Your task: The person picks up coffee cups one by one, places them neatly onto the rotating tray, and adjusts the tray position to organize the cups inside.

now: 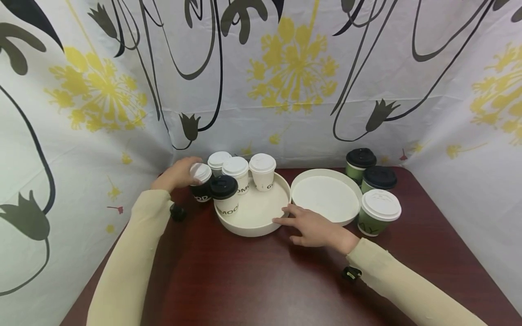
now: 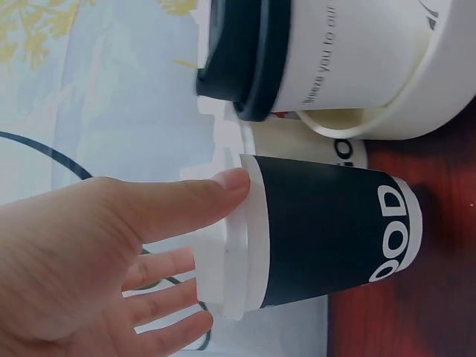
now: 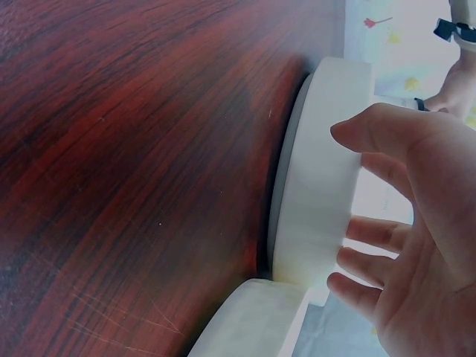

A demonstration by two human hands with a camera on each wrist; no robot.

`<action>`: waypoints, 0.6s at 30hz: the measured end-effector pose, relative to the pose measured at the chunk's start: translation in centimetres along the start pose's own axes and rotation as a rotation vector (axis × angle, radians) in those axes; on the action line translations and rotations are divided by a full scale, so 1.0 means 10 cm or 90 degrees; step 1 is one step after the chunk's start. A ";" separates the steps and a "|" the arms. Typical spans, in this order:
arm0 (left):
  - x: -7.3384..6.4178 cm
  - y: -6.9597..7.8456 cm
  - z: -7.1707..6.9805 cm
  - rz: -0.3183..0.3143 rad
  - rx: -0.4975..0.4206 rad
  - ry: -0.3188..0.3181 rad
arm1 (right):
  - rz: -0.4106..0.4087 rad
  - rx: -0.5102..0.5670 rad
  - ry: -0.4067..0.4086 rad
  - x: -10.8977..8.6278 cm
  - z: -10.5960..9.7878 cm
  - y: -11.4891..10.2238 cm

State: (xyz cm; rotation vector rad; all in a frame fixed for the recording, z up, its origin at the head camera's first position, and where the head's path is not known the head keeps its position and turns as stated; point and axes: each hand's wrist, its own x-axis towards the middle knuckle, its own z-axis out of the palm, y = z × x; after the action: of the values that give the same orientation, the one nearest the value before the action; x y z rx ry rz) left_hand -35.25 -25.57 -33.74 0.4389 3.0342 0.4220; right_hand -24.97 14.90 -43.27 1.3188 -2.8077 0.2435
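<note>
In the left wrist view my left hand point(image 2: 89, 245) holds a black paper cup point(image 2: 327, 230) by its white lid, thumb at the lid's rim and fingers behind it. The cup stands upright left of a round cream tray point(image 1: 248, 232). On that tray are a white cup with a black lid point(image 1: 227, 206) and white cups with white lids point(image 1: 263, 179). My right hand point(image 1: 314, 228) has its fingers spread loosely at the tray's right rim; the thumb lies along the outer wall point(image 3: 316, 178) in the right wrist view.
A second round tray point(image 1: 326, 199) adjoins the first on the right. Beside it stand green cups, two with black lids point(image 1: 379, 177) and one with a white lid point(image 1: 381, 205). Another white-lidded cup point(image 1: 219, 159) is at the back left. Patterned cloth point(image 1: 244, 90) surrounds the dark red table point(image 1: 244, 280).
</note>
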 end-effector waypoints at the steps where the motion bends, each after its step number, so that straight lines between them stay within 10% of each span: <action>1: -0.01 0.01 -0.02 0.007 -0.003 0.006 | 0.001 0.000 -0.001 0.00 0.00 0.00; 18: -0.11 0.08 -0.31 0.033 -0.008 0.048 | 0.004 0.005 -0.004 0.00 0.00 -0.01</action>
State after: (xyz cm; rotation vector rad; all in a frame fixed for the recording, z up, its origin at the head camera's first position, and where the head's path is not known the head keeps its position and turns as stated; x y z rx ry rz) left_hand -34.21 -25.94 -30.56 0.5134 3.0963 0.4702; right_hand -24.93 14.84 -43.23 1.3148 -2.8198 0.2522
